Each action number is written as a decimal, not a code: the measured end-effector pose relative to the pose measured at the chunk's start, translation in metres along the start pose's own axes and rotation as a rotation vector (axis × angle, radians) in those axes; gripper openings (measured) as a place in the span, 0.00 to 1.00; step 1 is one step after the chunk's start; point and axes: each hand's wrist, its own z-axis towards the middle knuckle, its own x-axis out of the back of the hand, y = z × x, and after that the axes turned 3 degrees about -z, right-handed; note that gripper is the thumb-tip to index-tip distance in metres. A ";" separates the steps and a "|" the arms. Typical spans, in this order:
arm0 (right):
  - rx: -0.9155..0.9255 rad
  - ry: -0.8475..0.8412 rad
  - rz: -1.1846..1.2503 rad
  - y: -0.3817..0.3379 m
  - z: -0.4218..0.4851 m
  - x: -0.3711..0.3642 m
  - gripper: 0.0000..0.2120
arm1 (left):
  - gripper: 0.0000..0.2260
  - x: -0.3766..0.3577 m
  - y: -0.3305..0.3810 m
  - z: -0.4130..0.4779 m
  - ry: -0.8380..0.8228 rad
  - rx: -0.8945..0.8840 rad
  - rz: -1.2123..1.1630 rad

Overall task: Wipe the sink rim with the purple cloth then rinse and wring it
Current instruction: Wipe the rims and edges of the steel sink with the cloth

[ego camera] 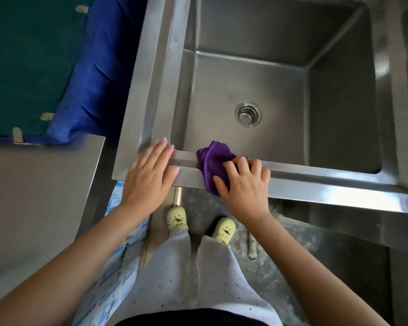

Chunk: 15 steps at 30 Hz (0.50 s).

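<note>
A deep stainless steel sink fills the upper right, and its front rim runs across the middle of the view. The purple cloth lies bunched on that front rim near the left corner, part of it hanging over into the basin. My right hand presses down on the cloth with its fingers curled over it. My left hand rests flat on the rim's front left corner, fingers spread, holding nothing. The basin is dry-looking and bare, with a round drain strainer in its floor.
A grey counter adjoins the sink on the left. Behind it lies a blue cloth over a green surface. My feet in yellow shoes stand on the floor below the rim, beside a metal sink leg.
</note>
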 end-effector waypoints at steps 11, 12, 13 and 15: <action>0.066 -0.110 0.121 -0.052 0.048 -0.005 0.20 | 0.28 0.001 -0.032 0.009 -0.022 0.091 0.124; 0.053 -0.185 0.145 -0.051 0.062 -0.008 0.19 | 0.28 0.002 -0.033 0.009 -0.019 0.092 0.122; 0.038 -0.264 0.197 -0.048 0.075 -0.012 0.20 | 0.29 0.002 -0.033 0.009 -0.022 0.090 0.117; -0.018 -0.426 0.442 -0.036 0.099 -0.015 0.19 | 0.29 0.004 -0.034 0.010 -0.030 0.087 0.082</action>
